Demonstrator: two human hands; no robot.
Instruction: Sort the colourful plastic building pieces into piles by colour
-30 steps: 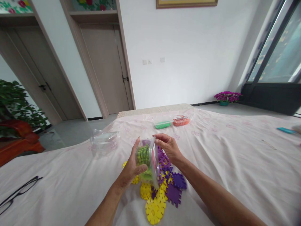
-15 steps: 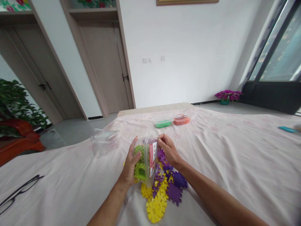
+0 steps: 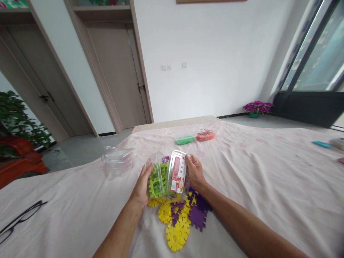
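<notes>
Lid (image 3: 177, 173) swung wider than half a second back, label toward me; light-green pieces (image 3: 156, 187) now more exposed. My left hand (image 3: 142, 184) cups the tub (image 3: 160, 175) above the cloth's (image 3: 249, 179) near edge; right hand (image 3: 195, 172) pinches the lid's rim. Toward far edge: green tub (image 3: 185, 139), orange tub (image 3: 205, 135).

Glasses (image 3: 23, 215) cut off at left; label (image 3: 178, 175) text too small
</notes>
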